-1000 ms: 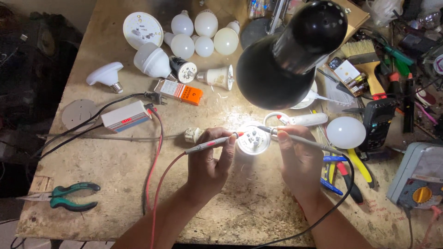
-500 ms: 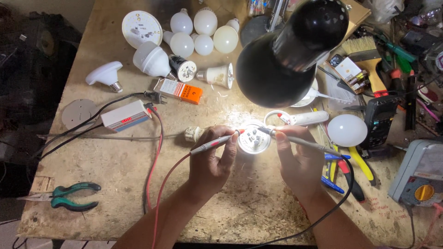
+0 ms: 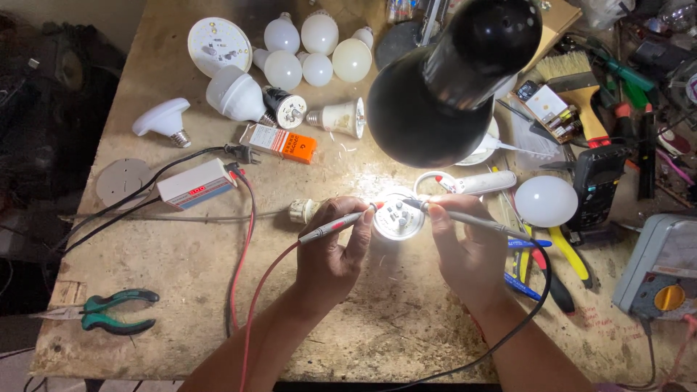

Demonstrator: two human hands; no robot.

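A round white LED bulb board, brightly lit, is seen at the middle of a worn, dusty wooden surface, directly below a black lamp shade. The left hand is closed around a grey test probe with a red lead, its tip laid on the board's left edge. The right hand is closed in a pen-style grip on a grey test probe with a black lead, its tip set on the board's top right. A cluster of white bulbs is spread across the far side of the surface, with an orange and white carton and a small white meter box nearer the left hand. Green-handled pliers are seen at the near left edge. A loose white bulb dome, yellow-handled pliers and a grey multimeter with a yellow dial are crowded to the right.
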